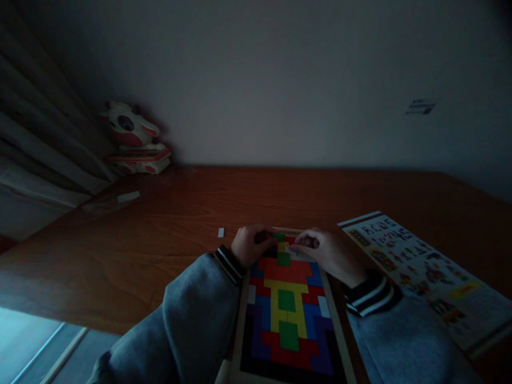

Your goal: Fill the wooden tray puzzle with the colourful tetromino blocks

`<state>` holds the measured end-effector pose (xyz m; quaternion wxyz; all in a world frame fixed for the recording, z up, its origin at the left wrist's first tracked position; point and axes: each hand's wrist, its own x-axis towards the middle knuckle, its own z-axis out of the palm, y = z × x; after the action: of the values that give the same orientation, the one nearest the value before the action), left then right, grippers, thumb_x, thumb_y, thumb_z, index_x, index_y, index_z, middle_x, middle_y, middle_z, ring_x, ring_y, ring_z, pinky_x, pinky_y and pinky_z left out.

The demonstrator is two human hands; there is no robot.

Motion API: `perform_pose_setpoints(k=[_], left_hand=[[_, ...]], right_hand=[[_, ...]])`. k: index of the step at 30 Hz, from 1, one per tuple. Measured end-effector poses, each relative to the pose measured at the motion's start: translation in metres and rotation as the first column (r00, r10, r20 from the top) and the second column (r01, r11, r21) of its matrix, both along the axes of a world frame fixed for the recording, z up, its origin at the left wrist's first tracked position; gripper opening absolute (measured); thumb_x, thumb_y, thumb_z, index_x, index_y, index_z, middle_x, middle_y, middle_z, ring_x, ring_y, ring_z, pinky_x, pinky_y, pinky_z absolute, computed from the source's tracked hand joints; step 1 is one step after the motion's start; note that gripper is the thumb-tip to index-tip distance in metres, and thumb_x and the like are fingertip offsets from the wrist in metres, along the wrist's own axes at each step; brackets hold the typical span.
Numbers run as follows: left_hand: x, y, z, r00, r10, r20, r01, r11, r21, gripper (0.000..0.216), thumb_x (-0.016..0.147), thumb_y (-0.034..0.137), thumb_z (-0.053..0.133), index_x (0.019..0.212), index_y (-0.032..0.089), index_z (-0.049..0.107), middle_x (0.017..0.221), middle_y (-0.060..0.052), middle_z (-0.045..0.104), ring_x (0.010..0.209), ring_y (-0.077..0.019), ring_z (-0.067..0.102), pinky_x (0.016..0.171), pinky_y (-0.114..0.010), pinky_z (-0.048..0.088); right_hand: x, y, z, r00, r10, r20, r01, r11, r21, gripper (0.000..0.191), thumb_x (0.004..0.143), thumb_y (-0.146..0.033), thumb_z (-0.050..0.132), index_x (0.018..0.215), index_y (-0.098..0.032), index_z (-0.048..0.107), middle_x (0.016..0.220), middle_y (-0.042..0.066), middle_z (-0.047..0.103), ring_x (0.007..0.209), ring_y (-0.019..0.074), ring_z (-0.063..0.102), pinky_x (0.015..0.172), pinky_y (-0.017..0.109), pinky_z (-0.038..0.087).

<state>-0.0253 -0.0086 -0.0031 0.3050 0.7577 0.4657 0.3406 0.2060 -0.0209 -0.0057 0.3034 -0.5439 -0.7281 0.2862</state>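
A wooden tray puzzle [237, 354] with a pale frame lies in front of me, filled with red, yellow, green, blue, purple and black blocks. My left hand [252, 244] rests over its far left corner, thumb and fingers curled together at the blocks. What they pinch, if anything, is hidden. My right hand [320, 248] is at the far right part of the tray, thumb and forefinger closed at a pale block [301, 257] among the pieces. Whether that block is gripped is too dim to see. Between the hands sits a green block [284, 260].
A small white block [221, 232] lies on the wooden table [180, 213] left of the tray. To the right is a printed pattern sheet [424, 272]. A cow-shaped toy [136, 138] stands at the back left by the curtain [44, 122]; a wall closes off the back.
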Motion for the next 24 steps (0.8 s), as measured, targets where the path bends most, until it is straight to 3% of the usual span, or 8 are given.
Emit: perform_pose_setpoints(k=[9, 15, 20, 24], left_hand=[[0.001, -0.001, 0.002, 1.0, 0.015, -0.006, -0.015, 1.0, -0.001, 0.021, 0.083, 0.029, 0.072, 0.1, 0.018, 0.075, 0.074, -0.001, 0.072, 0.064, -0.0125, 0.061, 0.059, -0.021, 0.046], [0.0, -0.001, 0.0, 1.0, 0.013, 0.004, -0.013, 1.0, 0.018, 0.02, 0.083, 0.029, 0.073, 0.1, 0.018, 0.076, 0.075, -0.002, 0.073, 0.064, -0.0134, 0.064, 0.058, -0.021, 0.048], [0.0, -0.001, -0.001, 0.992, -0.075, 0.101, 0.067, 0.995, 0.075, 0.019, 0.085, 0.032, 0.072, 0.098, 0.019, 0.076, 0.085, -0.003, 0.076, 0.071, -0.0145, 0.067, 0.066, -0.023, 0.052], [0.001, -0.002, 0.0, 0.988, -0.07, 0.138, 0.058, 0.995, 0.086, 0.018, 0.086, 0.032, 0.072, 0.097, 0.018, 0.076, 0.083, -0.004, 0.076, 0.072, -0.0148, 0.067, 0.067, -0.024, 0.052]], right_hand=[[0.001, 0.002, -0.008, 0.995, -0.07, 0.074, 0.064, 0.995, 0.08, 0.039, 0.074, -0.06, 0.072, 0.076, -0.022, 0.069, 0.063, 0.0, 0.062, 0.057, 0.0141, 0.055, 0.049, 0.025, 0.037], [-0.003, -0.003, 0.009, 0.997, -0.08, -0.02, 0.08, 0.997, 0.018, 0.036, 0.084, -0.057, 0.063, 0.082, -0.022, 0.07, 0.07, 0.002, 0.069, 0.061, 0.0152, 0.062, 0.053, 0.026, 0.043], [-0.005, -0.008, 0.026, 0.986, 0.037, -0.16, -0.034, 0.999, 0.023, 0.028, 0.09, -0.049, 0.059, 0.096, -0.025, 0.07, 0.09, 0.003, 0.075, 0.079, 0.0172, 0.069, 0.069, 0.029, 0.053], [-0.005, -0.007, 0.027, 0.989, 0.106, -0.107, -0.096, 0.991, 0.096, 0.026, 0.094, -0.044, 0.053, 0.096, -0.026, 0.071, 0.095, 0.003, 0.074, 0.087, 0.0175, 0.07, 0.075, 0.03, 0.055]])
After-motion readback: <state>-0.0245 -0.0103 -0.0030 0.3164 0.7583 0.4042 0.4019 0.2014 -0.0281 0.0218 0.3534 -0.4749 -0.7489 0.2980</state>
